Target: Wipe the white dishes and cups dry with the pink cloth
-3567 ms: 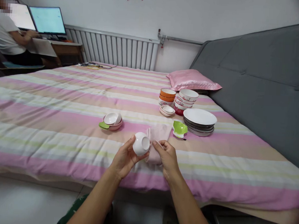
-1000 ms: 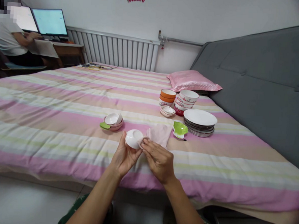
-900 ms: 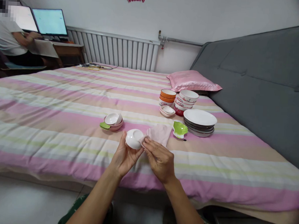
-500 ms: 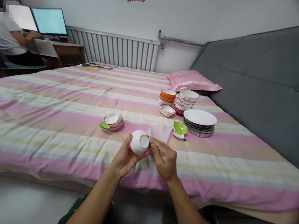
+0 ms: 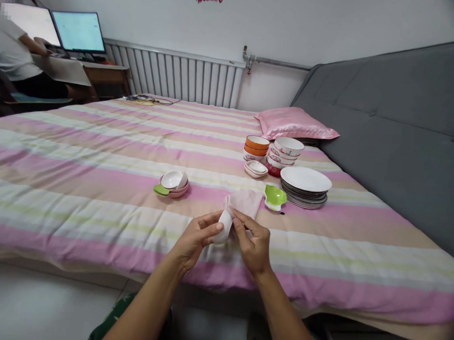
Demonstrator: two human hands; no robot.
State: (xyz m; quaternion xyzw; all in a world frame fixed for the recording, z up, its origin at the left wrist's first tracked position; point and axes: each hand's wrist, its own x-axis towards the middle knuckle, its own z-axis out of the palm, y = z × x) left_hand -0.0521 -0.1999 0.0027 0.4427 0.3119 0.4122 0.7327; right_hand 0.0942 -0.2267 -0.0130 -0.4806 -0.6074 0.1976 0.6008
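My left hand (image 5: 197, 236) grips a small white bowl (image 5: 224, 228) between thumb and fingers, just above the bed's front part. The bowl is turned nearly edge-on. My right hand (image 5: 254, 242) is closed at the bowl's right side, pinching part of a pale pink cloth (image 5: 247, 201). Beyond my fingers the cloth spreads toward the bed. To the left sits a small stack of dishes (image 5: 177, 191), pinkish ones below a white bowl (image 5: 173, 179), with a green edge showing. A green leaf-shaped dish (image 5: 274, 196) lies right of the cloth.
Behind stand orange bowls (image 5: 256, 145), patterned bowls (image 5: 289, 146) and small nested dishes (image 5: 256, 168). A stack of plates (image 5: 306, 179) is at the right. The striped bed (image 5: 95, 182) meets a grey headboard (image 5: 395, 119); a pink pillow (image 5: 296, 122) lies near it. A person (image 5: 11, 54) sits at monitors.
My left hand has turned the bowl from base-showing to nearly edge-on and shifted it slightly right. My right hand stays at its side with the cloth. The view has shifted slightly.
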